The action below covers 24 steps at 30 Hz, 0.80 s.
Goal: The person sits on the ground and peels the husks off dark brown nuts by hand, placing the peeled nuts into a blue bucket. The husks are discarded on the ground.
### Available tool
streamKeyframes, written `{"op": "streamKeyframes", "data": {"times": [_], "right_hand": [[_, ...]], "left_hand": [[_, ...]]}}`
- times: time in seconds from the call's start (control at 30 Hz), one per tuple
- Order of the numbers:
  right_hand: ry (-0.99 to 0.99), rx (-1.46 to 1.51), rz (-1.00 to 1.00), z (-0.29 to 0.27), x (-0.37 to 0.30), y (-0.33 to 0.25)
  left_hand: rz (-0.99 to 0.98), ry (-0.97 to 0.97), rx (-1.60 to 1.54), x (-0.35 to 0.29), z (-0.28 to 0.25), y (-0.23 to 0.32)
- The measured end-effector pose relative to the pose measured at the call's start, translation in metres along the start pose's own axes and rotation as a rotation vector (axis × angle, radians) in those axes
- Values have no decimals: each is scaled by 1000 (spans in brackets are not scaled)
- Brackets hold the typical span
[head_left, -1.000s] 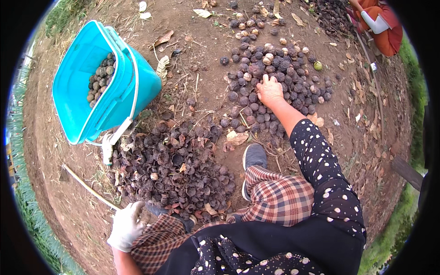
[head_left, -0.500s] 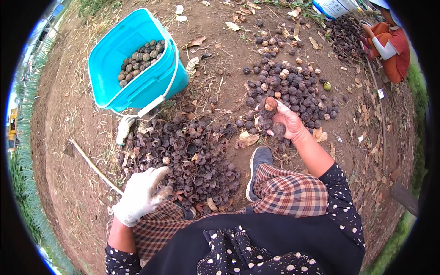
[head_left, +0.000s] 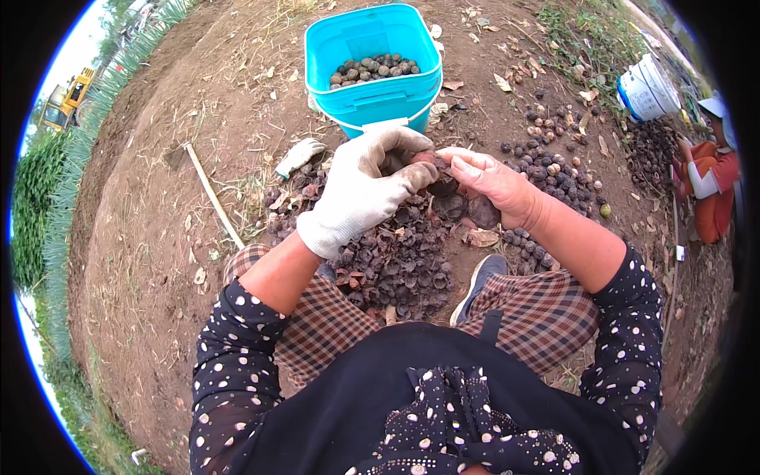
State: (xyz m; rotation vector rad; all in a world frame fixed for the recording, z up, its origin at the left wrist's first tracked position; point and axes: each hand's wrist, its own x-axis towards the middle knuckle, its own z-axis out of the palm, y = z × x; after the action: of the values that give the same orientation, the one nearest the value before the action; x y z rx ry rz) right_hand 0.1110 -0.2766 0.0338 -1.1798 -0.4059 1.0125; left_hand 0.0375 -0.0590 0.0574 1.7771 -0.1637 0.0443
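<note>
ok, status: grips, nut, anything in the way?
Gloved left grip and bare right grip both on dark nut, partly hidden by fingers. Husk pile below, turquoise bucket beyond; neither seems to block.

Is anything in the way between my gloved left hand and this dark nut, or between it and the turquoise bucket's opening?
Nothing visible stands between your gloved left hand and the dark nut; they touch. Toward the turquoise bucket, your curled fingers and its near wall stand between; its handle hangs outside, off the opening.
</note>
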Motion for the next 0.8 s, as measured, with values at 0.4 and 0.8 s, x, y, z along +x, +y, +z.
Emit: {"op": "streamKeyframes", "data": {"times": [0.4, 0.8], "right_hand": [[24, 197, -101, 64, 7, 21], [312, -773, -492, 44, 45, 49]], "left_hand": [[-89, 119, -334, -19, -32, 2], [-361, -187, -192, -21, -42, -15]]}}
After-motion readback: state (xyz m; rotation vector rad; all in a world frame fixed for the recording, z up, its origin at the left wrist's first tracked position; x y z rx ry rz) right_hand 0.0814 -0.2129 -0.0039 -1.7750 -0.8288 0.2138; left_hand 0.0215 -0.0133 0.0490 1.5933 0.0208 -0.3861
